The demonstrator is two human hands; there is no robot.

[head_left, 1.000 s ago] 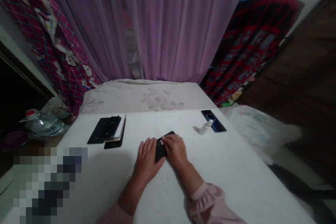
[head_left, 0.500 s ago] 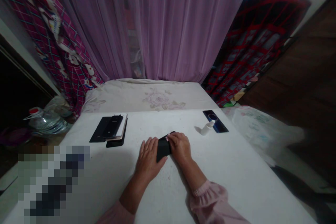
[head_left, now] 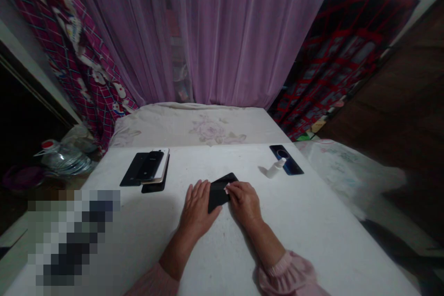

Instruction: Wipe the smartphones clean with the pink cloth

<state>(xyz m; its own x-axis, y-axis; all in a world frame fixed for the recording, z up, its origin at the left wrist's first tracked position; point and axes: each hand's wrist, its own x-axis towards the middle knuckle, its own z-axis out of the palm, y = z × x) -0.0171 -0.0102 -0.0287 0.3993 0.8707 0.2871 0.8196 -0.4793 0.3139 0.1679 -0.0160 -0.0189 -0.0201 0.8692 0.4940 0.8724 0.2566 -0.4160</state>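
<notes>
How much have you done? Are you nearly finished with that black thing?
I can't tell exactly. Looking done: the phone stack lies neatly off to one side, away from the hands. In hand: the black slab, held between the left hand and right hand. Left over: the dark phone and small white bottle sit untouched farther off.

Worn on the head, the single view looks forward and down, close over the left hand [head_left: 197, 208] and right hand [head_left: 244, 203], facing a curtain [head_left: 239, 32].
</notes>
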